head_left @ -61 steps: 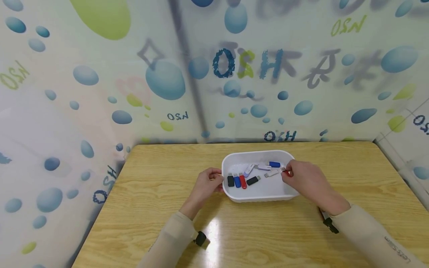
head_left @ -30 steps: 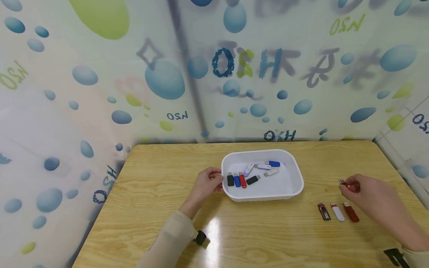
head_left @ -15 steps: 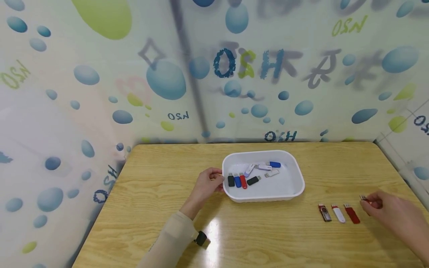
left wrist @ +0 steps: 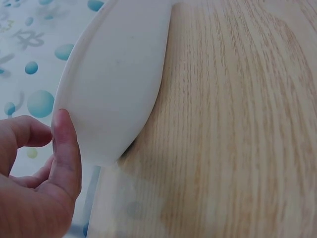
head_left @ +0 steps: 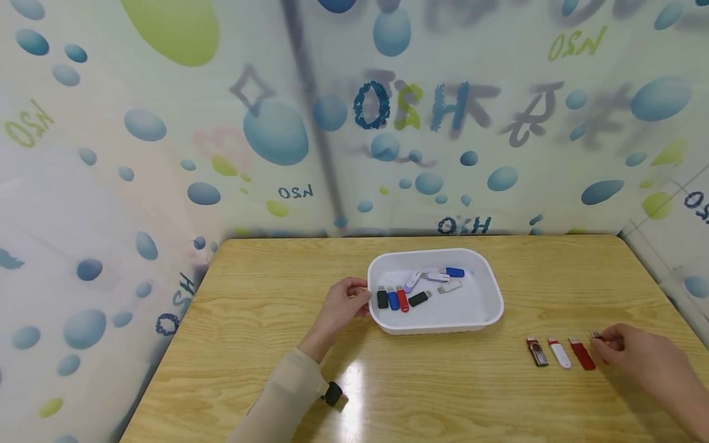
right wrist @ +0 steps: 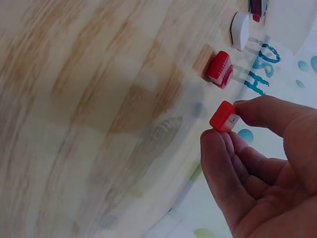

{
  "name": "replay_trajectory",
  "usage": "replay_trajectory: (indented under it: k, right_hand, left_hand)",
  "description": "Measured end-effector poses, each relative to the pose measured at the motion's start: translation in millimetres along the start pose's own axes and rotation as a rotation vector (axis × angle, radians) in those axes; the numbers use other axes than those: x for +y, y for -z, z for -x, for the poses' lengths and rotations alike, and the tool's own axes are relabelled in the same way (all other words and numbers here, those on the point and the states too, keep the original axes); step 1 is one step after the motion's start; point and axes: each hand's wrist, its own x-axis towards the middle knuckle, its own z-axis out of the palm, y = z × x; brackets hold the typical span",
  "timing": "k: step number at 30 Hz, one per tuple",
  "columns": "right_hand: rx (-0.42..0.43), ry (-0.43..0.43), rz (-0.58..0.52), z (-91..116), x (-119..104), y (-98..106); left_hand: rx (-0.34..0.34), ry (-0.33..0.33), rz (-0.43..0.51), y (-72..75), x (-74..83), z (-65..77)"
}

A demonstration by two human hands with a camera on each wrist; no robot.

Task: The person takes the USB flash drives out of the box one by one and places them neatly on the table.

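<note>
My right hand (head_left: 645, 360) pinches a red USB flash drive (right wrist: 224, 117) between thumb and fingertips, close over the table at the right end of a short row. Beside it in that row lie a dark red flash drive (head_left: 582, 354), a white one with a red end (head_left: 559, 354) and a red one with a metal swivel cover (head_left: 536, 352). My left hand (head_left: 340, 306) holds the left rim of a white plastic basin (head_left: 460, 324), its thumb (left wrist: 67, 134) against the outer wall. Several flash drives remain inside, among them a blue one (head_left: 455, 272) and a black one (head_left: 419, 299).
The wooden table (head_left: 266, 289) reaches back to a wall sheet (head_left: 471, 184) printed with blue and green drops. The basin stands left of the row of flash drives. A bright reflection lies on the table in front of it.
My right hand has carried the red flash drive from the basin to the row's right end, then shifted slightly toward the row. The left hand has stayed at the basin.
</note>
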Motion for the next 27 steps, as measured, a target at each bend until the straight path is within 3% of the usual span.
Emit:
replay_trajectory:
  k: [8, 18, 27]
  right_hand:
    - [-0.041, -0.005, 0.006, -5, 2, -4]
    - [-0.028, 0.042, 0.026, -5, 6, -7]
    - [-0.065, 0.051, 0.023, -6, 7, -7]
  left_hand:
    - [0.008, -0.018, 0.024, 1.5, -20.5, -13.1]
    - [0.017, -0.024, 0.027, 0.9, -20.7, -13.4]
    - [0.014, -0.02, 0.021, 0.5, -20.3, -13.5]
